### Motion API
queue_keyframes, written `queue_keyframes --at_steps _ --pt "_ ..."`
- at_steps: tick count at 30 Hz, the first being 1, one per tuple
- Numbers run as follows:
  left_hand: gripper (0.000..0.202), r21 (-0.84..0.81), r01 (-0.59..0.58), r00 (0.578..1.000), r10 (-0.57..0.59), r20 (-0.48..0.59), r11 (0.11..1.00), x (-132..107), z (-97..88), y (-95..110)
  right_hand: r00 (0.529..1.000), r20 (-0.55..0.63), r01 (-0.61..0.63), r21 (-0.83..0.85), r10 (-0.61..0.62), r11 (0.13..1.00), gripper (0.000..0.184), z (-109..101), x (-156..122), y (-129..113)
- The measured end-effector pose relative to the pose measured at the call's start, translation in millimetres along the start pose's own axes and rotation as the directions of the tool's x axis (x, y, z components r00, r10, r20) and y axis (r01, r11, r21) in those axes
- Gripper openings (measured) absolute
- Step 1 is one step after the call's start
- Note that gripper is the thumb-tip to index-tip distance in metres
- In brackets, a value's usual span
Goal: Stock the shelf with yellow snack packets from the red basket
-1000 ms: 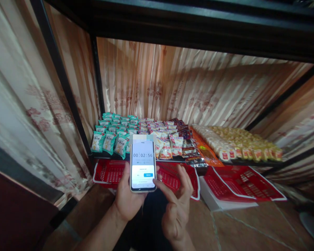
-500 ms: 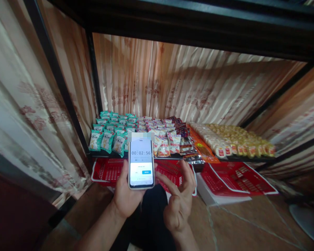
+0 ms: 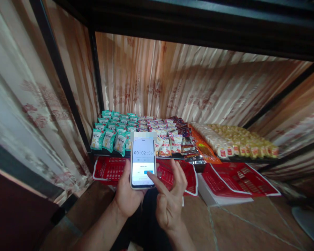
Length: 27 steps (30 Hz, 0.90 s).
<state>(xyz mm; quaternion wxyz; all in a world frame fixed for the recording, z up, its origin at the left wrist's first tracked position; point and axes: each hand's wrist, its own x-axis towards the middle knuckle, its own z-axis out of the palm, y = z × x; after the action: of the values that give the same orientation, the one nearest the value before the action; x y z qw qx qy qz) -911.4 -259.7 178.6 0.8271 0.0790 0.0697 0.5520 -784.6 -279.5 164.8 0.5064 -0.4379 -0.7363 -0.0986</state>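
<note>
My left hand (image 3: 128, 195) grips a smartphone (image 3: 143, 163) upright in front of me, its lit screen showing a timer at 00:02:56. My right hand (image 3: 169, 202) is beside it with fingers apart and holds nothing; its index fingertip touches the blue button low on the screen. Behind the phone a low black shelf (image 3: 172, 158) carries rows of snack packets: teal ones (image 3: 112, 134) on the left, red-and-white ones (image 3: 163, 134) in the middle, yellow ones (image 3: 238, 141) on the right.
Red plastic baskets (image 3: 108, 169) lie on the floor under the shelf, with a white box (image 3: 225, 200) beneath the right ones. Striped pinkish curtains (image 3: 172, 83) hang behind and beside the black shelf frame (image 3: 60, 73). The floor is brown tile.
My right index finger has moved left from beside the phone onto the blue button on its screen. The timer still reads 00:02:56. The view shifted slightly.
</note>
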Motion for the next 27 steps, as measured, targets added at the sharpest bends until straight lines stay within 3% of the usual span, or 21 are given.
queue_keyframes --at_steps 6,10,14,21,27 --pt "0.052 0.031 0.011 1.0 -0.01 -0.02 0.999 0 -1.0 -1 0.999 -0.021 -0.025 0.046 0.026 0.999 0.047 1 -4 4" --pt "0.053 0.03 0.011 1.0 -0.011 -0.003 0.999 0 -1.9 -1 0.981 -0.111 -0.148 0.121 0.162 0.982 0.051 1 -7 7" --pt "0.055 0.04 0.012 1.0 -0.011 -0.022 0.999 1 -3.4 -1 0.954 -0.123 -0.255 0.156 0.275 0.954 0.052 -2 -8 11" --pt "0.056 0.08 0.02 0.999 -0.018 -0.029 0.997 -1 -3.6 -2 0.952 -0.142 -0.254 0.134 0.272 0.958 0.053 -8 -5 15" --pt "0.058 0.084 0.03 0.998 -0.034 0.045 0.996 -4 -4.3 -3 0.943 -0.158 -0.271 0.153 0.294 0.95 0.054 -7 -5 15"
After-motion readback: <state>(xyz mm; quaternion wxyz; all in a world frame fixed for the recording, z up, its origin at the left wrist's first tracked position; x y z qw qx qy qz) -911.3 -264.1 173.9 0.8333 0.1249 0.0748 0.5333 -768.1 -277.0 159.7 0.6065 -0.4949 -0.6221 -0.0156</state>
